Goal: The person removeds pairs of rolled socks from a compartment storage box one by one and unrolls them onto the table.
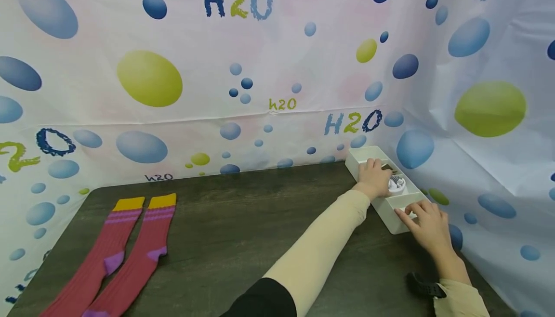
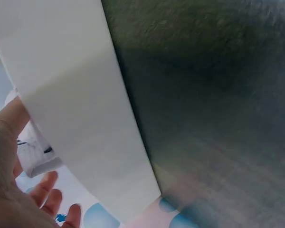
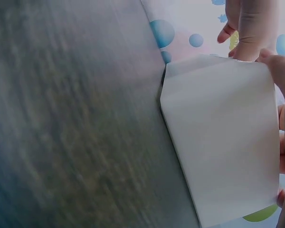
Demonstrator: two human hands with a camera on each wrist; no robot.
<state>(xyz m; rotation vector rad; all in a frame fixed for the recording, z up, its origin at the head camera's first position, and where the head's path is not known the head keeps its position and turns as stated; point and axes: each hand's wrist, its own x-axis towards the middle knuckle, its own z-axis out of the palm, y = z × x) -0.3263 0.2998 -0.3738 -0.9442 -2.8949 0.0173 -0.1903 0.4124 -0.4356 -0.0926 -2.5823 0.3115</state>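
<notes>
A white divided box (image 1: 388, 216) stands at the right of the table against the backdrop. My left hand (image 1: 374, 179) reaches over its middle. A white rolled cloth bundle with dark stripes (image 1: 397, 185) sits in a compartment close to that hand. In the left wrist view, the thumb dips behind the box rim beside the bundle (image 2: 35, 154), and other fingers (image 2: 51, 202) are spread and slightly bent; their contact is hidden. A small dark item (image 1: 387, 167) shows beside the left hand. My right hand (image 1: 429, 225) grips the box's near end, thumb at the rim.
Two long dark-red socks (image 1: 151, 240) with yellow cuffs and purple heels lie flat at the left of the dark wood table (image 1: 225, 240). A printed backdrop (image 1: 277, 61) rises directly behind the table and along its right side.
</notes>
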